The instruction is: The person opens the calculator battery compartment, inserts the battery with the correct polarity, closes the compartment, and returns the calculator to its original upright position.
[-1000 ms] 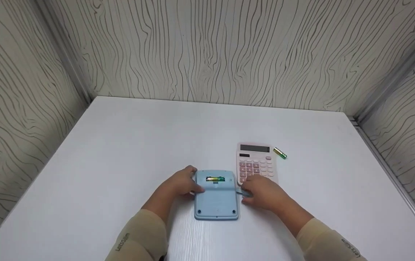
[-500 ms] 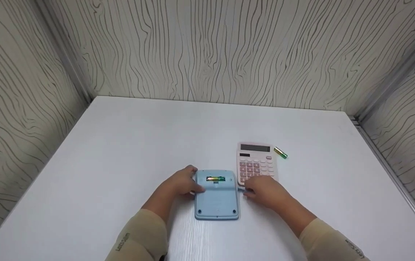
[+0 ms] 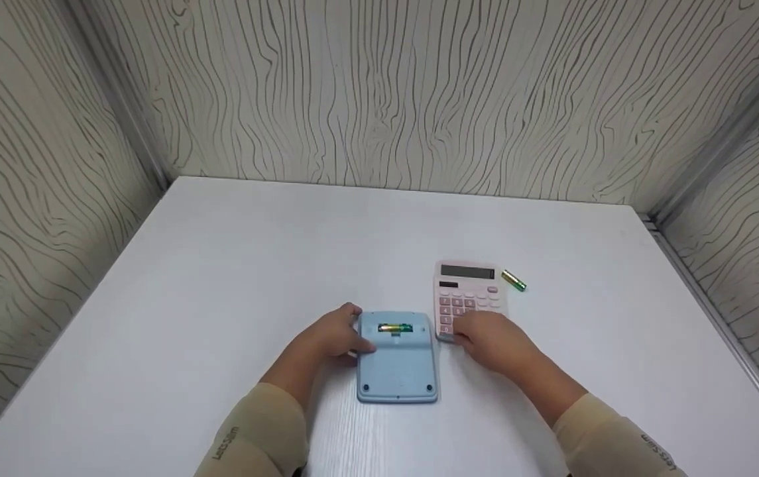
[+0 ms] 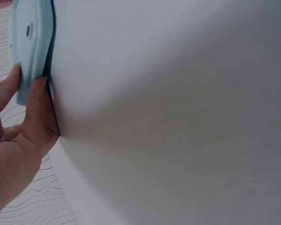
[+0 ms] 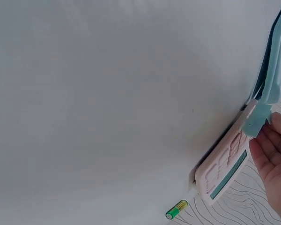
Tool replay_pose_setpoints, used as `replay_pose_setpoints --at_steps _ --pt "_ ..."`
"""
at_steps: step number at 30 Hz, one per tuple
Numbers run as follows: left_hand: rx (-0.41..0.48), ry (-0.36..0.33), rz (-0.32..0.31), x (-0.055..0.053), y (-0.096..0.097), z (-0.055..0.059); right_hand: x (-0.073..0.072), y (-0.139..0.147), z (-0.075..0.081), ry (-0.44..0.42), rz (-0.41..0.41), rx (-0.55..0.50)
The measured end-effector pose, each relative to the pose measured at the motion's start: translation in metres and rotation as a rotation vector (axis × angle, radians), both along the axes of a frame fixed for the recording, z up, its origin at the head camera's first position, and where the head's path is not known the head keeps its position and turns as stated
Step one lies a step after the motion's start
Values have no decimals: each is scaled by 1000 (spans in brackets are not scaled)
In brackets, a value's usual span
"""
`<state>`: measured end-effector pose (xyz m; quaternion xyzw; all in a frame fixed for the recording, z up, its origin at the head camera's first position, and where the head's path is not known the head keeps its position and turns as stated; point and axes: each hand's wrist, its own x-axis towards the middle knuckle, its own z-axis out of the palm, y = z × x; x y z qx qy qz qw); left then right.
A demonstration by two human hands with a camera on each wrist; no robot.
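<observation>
A light-blue calculator point(image 3: 398, 371) lies face down on the white table, with a green-and-gold battery point(image 3: 395, 328) showing in its uncovered slot. My left hand point(image 3: 333, 334) grips the calculator's left edge. In the left wrist view, thumb and fingers pinch that edge from both faces. To the right, my right hand point(image 3: 495, 341) pinches a small blue battery cover point(image 5: 256, 120) between thumb and fingers. The cover overlaps the lower end of a pink calculator point(image 3: 468, 283), which lies face up. My right fingers hide some of the pink keys.
A loose green-and-gold battery point(image 3: 514, 279) lies beside the upper right corner of the pink calculator. The white table point(image 3: 253, 252) meets wood-patterned panels point(image 3: 379, 93) at the back, with more panels at both sides.
My right hand has moved slightly up and right with the battery cover, from beside the blue calculator's edge to over the pink calculator's lower end. My left hand keeps its hold.
</observation>
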<state>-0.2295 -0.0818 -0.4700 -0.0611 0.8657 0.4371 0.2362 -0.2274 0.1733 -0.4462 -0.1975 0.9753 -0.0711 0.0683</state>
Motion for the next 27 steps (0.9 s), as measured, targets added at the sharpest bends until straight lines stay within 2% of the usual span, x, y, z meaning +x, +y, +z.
replay_pose_setpoints --at_steps 4,10,14,21,27 --pt "-1 6 -17 -1 -1 -1 -4 -5 10 13 -8 -19" --pt "-6 11 -20 -1 -1 0 -8 -20 18 51 21 -22" --pt "-15 6 -16 -1 -1 0 -8 -31 17 73 46 -11" --pt "2 -4 -18 -3 -2 -3 -9 -47 13 164 157 4" --pt "-13 1 -17 -4 -2 -4 -10 -62 8 139 153 9"
